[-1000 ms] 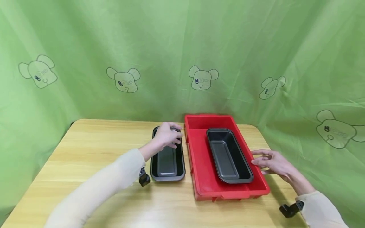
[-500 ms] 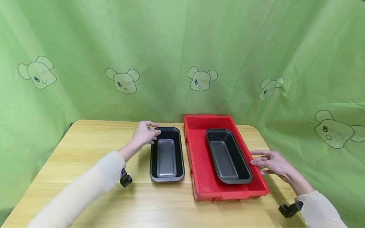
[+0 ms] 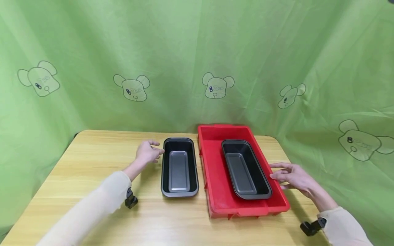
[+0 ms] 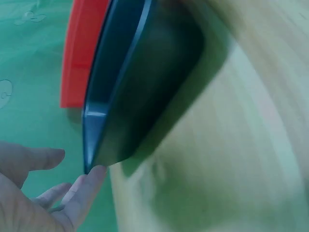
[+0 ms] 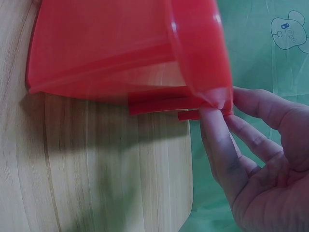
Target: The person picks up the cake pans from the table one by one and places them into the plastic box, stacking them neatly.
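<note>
A black loaf pan lies on the wooden table, left of the red tray. My left hand is at this pan's left rim. In the left wrist view, a fingertip of the left hand meets or nearly meets the pan's corner, while the thumb stands apart. A second black loaf pan sits inside the red tray, slightly slanted. On the tray's right side, my right hand holds the rim between thumb and fingers. The right wrist view has this hand against the tray's rim.
A green curtain with bear-head drawings hangs behind and beside the table. A small black wrist camera hangs below the left sleeve, and another wrist camera below the right sleeve.
My left hand has moved left, from over the left loaf pan to its left rim, uncovering the pan's inside. The right hand, the tray and the pan in it stay in place.
</note>
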Demonstrator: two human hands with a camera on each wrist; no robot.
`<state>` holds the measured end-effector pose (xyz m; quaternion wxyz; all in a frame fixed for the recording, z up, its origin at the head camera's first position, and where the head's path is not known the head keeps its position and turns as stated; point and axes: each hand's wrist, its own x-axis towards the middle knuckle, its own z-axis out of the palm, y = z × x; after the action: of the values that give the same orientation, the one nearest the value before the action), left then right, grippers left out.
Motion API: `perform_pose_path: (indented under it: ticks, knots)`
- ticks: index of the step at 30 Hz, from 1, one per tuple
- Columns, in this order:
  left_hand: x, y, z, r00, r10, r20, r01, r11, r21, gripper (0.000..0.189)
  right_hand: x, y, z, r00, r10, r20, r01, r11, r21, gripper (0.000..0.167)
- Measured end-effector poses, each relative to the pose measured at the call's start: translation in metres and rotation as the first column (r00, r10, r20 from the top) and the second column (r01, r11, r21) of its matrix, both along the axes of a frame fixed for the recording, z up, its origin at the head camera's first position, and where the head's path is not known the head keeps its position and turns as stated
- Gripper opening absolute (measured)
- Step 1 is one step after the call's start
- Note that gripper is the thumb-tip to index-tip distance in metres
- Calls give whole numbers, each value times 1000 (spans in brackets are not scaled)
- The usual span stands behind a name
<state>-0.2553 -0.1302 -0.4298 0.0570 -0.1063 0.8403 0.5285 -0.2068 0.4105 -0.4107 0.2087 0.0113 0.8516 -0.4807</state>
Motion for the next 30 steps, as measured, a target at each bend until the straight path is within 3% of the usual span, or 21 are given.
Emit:
perform_pose_path:
  ticks: [8, 14, 24, 30]
  knots:
    - [8, 9, -19, 1000, -3, 30, 2, 999, 45, 49, 1, 1, -1, 1000, -6, 11, 6, 1000, -2, 70]
    - [7, 15, -29, 999, -2, 40, 1, 999, 32, 46, 1, 0, -2, 1000, -5, 12, 6, 1000, -10, 70]
    - [7, 19, -38, 999, 8, 51, -12, 997, 78, 45, 0, 0, 0, 1000, 3, 2, -3, 1000, -10, 70]
    - [6, 20, -39, 999, 6, 40, -8, 998, 62, 41, 0, -1, 1, 1000, 5, 3, -5, 1000, -4, 71]
